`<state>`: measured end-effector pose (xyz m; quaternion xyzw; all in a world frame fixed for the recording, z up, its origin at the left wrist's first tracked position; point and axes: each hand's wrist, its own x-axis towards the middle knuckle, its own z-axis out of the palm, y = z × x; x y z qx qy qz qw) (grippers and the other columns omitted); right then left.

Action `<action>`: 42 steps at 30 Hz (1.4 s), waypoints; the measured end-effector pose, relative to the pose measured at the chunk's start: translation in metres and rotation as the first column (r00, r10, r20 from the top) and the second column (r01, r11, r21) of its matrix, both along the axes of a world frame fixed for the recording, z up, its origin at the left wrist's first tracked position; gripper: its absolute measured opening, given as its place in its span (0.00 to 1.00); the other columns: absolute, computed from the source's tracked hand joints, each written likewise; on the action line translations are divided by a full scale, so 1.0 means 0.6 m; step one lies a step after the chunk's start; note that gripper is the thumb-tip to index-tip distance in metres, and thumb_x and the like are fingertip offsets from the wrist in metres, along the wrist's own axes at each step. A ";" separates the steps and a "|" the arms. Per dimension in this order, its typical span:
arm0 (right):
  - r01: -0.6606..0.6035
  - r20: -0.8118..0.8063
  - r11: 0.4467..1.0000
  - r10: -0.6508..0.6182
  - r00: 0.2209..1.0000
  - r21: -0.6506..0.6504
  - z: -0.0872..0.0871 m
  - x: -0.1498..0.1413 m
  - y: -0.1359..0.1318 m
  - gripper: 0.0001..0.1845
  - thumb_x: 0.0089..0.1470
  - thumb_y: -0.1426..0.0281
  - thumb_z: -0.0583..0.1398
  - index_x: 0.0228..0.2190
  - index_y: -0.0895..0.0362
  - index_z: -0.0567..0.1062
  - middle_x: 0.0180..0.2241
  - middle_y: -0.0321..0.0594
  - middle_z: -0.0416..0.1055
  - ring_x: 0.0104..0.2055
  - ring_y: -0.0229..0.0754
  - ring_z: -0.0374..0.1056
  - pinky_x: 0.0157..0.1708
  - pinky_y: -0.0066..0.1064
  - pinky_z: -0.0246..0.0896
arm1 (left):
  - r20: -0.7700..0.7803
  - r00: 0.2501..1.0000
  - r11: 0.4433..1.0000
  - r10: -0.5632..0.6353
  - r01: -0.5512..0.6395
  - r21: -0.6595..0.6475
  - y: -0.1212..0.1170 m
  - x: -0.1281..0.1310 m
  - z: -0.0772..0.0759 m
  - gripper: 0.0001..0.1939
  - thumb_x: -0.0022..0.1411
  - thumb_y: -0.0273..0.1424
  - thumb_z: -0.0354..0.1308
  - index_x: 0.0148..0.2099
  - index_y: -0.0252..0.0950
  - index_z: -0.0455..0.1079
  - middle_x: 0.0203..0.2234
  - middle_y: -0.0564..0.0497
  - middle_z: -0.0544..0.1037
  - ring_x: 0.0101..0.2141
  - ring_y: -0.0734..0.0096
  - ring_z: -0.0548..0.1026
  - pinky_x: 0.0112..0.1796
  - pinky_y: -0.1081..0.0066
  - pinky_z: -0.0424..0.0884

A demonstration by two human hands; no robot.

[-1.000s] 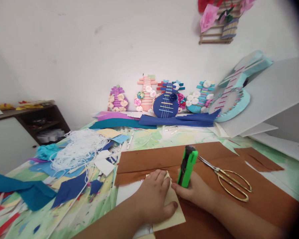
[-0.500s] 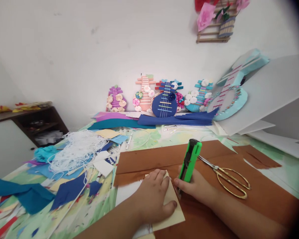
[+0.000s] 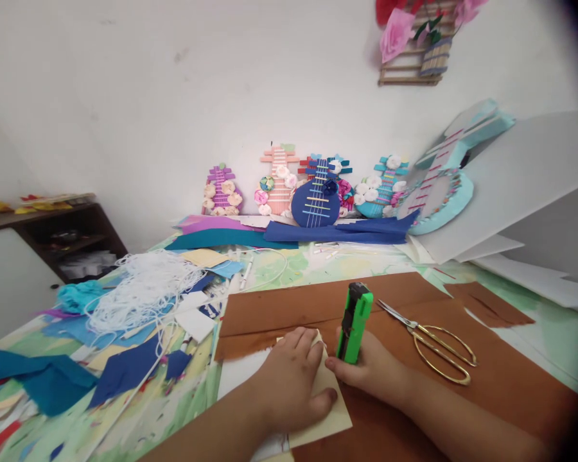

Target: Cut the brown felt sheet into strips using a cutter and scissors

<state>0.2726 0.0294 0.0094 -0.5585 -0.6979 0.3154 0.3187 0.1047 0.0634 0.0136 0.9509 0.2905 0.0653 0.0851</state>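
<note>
My left hand (image 3: 296,382) lies flat with its fingers stretched out, pressing on a cream-coloured card (image 3: 334,414). Under that card is a white sheet (image 3: 234,378), partly covered by my forearm. My right hand (image 3: 373,372) is closed around a green and black utility knife (image 3: 355,324), held upright just beyond the card's right edge. Its lower end is hidden by my fingers, so the blade does not show. Brown fabric or paper (image 3: 390,417) spreads beneath both hands. Gold-handled scissors (image 3: 426,340) rest on it, right of the knife.
Tangled white cord (image 3: 144,285) and blue scraps (image 3: 125,375) cover the table's left side. Against the wall stand several decorated lute-shaped crafts (image 3: 315,199), with blue strips (image 3: 337,232) before them. White boards (image 3: 510,186) lean at the right.
The knife tilted and moved down along the card's edge, then came back more upright, with my right hand following. My left hand stays on the card. The view has shifted slightly.
</note>
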 end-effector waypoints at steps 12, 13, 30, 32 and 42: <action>0.062 -0.091 0.998 -0.062 0.994 -0.006 -0.002 0.001 0.002 0.15 0.43 0.63 0.56 0.15 0.58 0.59 0.16 0.31 0.53 0.20 0.32 0.51 0.17 0.23 0.47 | -0.040 0.999 1.000 0.004 -0.005 -0.027 -0.004 -0.002 0.006 0.31 0.55 0.45 0.45 0.55 0.30 0.54 0.54 0.39 0.54 0.53 0.52 0.50 0.50 0.56 0.49; 0.056 -0.076 0.998 -0.055 0.996 0.002 -0.001 -0.001 0.001 0.14 0.43 0.64 0.56 0.16 0.58 0.59 0.16 0.31 0.54 0.20 0.32 0.51 0.17 0.23 0.47 | -0.037 0.999 1.000 0.003 -0.004 -0.024 -0.004 -0.002 0.006 0.31 0.55 0.45 0.45 0.55 0.30 0.54 0.54 0.39 0.54 0.53 0.52 0.50 0.50 0.55 0.49; 0.050 -0.091 0.998 -0.053 0.994 -0.038 0.000 0.002 0.002 0.16 0.42 0.62 0.56 0.17 0.58 0.57 0.17 0.30 0.50 0.21 0.31 0.49 0.19 0.23 0.46 | -0.033 0.999 1.000 -0.014 0.014 0.007 -0.003 -0.002 0.003 0.31 0.55 0.44 0.45 0.55 0.28 0.55 0.53 0.38 0.56 0.52 0.53 0.51 0.50 0.58 0.49; 0.072 -0.109 0.996 -0.076 0.991 -0.048 -0.001 0.003 0.004 0.17 0.42 0.61 0.56 0.16 0.57 0.55 0.17 0.30 0.49 0.21 0.31 0.48 0.19 0.23 0.46 | -0.047 0.999 1.000 -0.012 0.012 -0.001 -0.003 -0.001 0.005 0.31 0.56 0.44 0.44 0.55 0.28 0.55 0.53 0.38 0.55 0.52 0.53 0.51 0.50 0.58 0.49; 0.087 -0.022 0.996 -0.087 0.996 0.004 -0.005 -0.001 0.002 0.13 0.42 0.65 0.56 0.16 0.58 0.60 0.16 0.30 0.56 0.20 0.31 0.51 0.18 0.22 0.48 | -0.035 0.999 1.000 -0.006 0.006 -0.013 -0.002 -0.002 0.004 0.30 0.55 0.45 0.45 0.55 0.29 0.55 0.53 0.39 0.55 0.53 0.52 0.50 0.50 0.57 0.49</action>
